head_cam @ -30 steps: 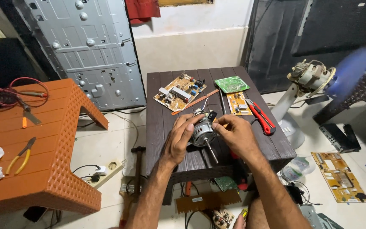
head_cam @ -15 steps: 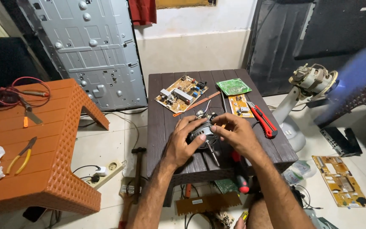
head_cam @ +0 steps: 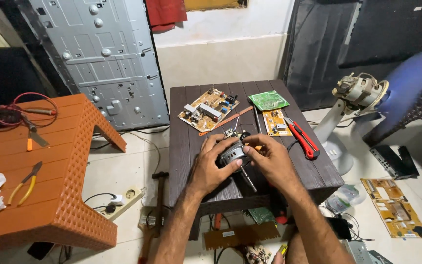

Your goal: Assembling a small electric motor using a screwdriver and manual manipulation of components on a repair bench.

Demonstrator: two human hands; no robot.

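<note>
A: Grip state?
B: Left hand (head_cam: 210, 167) is wrapped around the small electric motor (head_cam: 232, 154); right hand (head_cam: 268, 157) pinches its other side. Both are closed on it, above the dark table (head_cam: 184, 146) near its front edge, shaft (head_cam: 247, 178) pointing down-front.
A: Risks?
B: Likely the thin leads behind the motor snag or snap if it twists. It could also slip off the front edge.
A: Counts?
B: On the table: three circuit boards — large tan board (head_cam: 208, 109), green board (head_cam: 268, 100), small orange board (head_cam: 276, 121). One red cutter (head_cam: 303, 138). One motor.
</note>
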